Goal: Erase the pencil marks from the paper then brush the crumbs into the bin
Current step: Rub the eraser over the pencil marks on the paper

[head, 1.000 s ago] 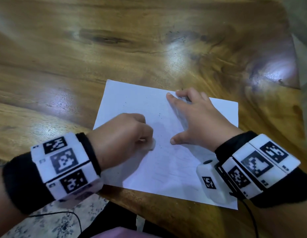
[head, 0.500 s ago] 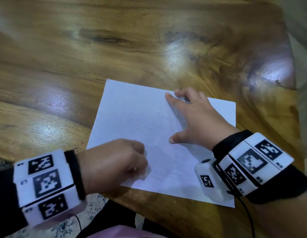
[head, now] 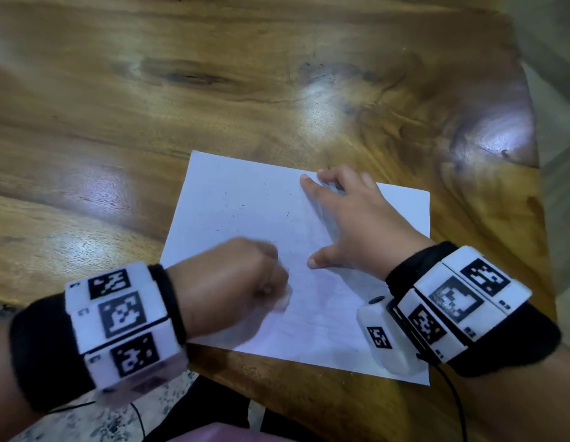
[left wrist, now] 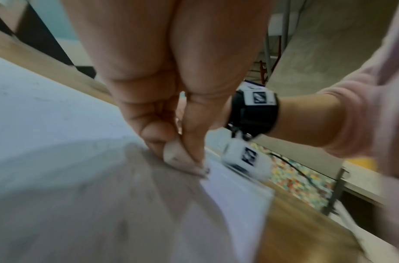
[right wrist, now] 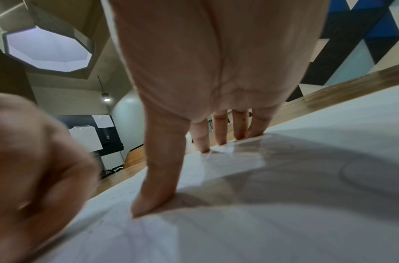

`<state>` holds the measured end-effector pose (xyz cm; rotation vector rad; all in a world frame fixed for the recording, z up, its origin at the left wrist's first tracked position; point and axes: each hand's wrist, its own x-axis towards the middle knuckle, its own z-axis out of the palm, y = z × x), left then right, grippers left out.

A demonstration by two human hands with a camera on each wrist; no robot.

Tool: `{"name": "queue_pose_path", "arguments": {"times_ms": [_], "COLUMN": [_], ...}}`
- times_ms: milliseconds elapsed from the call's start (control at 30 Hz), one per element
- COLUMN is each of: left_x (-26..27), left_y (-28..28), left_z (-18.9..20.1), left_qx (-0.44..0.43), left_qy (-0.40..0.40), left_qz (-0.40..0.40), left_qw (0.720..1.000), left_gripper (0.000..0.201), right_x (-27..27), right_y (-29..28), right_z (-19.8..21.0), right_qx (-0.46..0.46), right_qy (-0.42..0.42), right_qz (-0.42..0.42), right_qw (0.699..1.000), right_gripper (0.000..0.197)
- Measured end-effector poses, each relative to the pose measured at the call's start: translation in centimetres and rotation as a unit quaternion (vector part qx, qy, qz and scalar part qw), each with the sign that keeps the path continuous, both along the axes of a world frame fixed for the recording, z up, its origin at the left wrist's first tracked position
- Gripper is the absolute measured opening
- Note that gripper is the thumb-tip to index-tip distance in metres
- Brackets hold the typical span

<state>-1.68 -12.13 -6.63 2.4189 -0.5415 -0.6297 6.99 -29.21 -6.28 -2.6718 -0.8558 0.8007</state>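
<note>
A white sheet of paper (head: 255,202) lies on the wooden table (head: 213,90), with small dark crumbs (head: 226,194) scattered over its upper half. My left hand (head: 232,282) pinches a small white eraser (head: 285,301) and holds it down on the sheet's lower middle; the left wrist view shows the eraser (left wrist: 173,154) between thumb and fingers. My right hand (head: 350,218) lies flat on the paper's right part, fingers spread, and pins it down. In the right wrist view its thumb (right wrist: 158,178) and fingertips (right wrist: 221,135) press the paper (right wrist: 284,195). No bin is in view.
The table's near edge (head: 309,393) runs just below the paper, with speckled floor (head: 86,425) and my lap beneath. The table's right edge (head: 532,122) drops off to the floor. Bare wood stretches left and beyond the sheet.
My left hand with the eraser slid down and left toward the paper's near edge, then came back up and right. The right hand stayed in place.
</note>
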Motion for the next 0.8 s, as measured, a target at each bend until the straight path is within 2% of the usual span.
{"name": "queue_pose_path", "arguments": {"times_ms": [100, 133, 233, 300, 433, 467, 600, 667, 800], "left_x": [0.5, -0.1, -2.4, -1.8, 0.5, 0.2, -2.1, -1.4, 0.8], "left_y": [-0.4, -0.5, -0.8, -0.5, -0.1, -0.2, -0.5, -0.4, -0.5], "left_z": [-0.2, -0.2, -0.3, -0.2, -0.1, 0.1, 0.0, 0.0, 0.0], "left_qx": [-0.001, -0.014, -0.020, -0.026, -0.008, -0.011, 0.002, 0.008, 0.006], "left_qy": [-0.070, -0.058, 0.046, 0.057, -0.063, -0.059, 0.045, 0.032, -0.073], "left_qz": [0.045, 0.035, -0.040, -0.031, 0.048, 0.034, -0.057, -0.038, 0.066], "left_qw": [0.997, 0.998, 0.998, 0.998, 0.997, 0.998, 0.997, 0.999, 0.995], "left_gripper": [0.015, 0.017, 0.008, 0.008, 0.014, 0.013, 0.009, 0.007, 0.011], "right_x": [0.1, 0.1, 0.1, 0.0, 0.0, 0.0, 0.0, 0.0, 0.0], "right_y": [0.0, 0.0, -0.1, -0.1, 0.0, 0.0, 0.0, 0.1, 0.1], "right_z": [0.0, 0.0, 0.0, 0.0, 0.0, 0.0, 0.1, 0.2, 0.1], "right_qx": [-0.001, 0.000, 0.002, -0.001, -0.002, -0.003, -0.007, -0.008, -0.009], "right_qy": [-0.002, -0.002, -0.001, -0.002, 0.000, 0.000, -0.002, -0.003, -0.003], "right_qz": [0.001, 0.002, 0.000, 0.002, 0.001, 0.003, 0.004, 0.004, 0.000], "right_qw": [1.000, 1.000, 1.000, 1.000, 1.000, 1.000, 1.000, 1.000, 1.000], "right_gripper": [0.109, 0.109, 0.109, 0.109, 0.110, 0.110, 0.109, 0.109, 0.109]}}
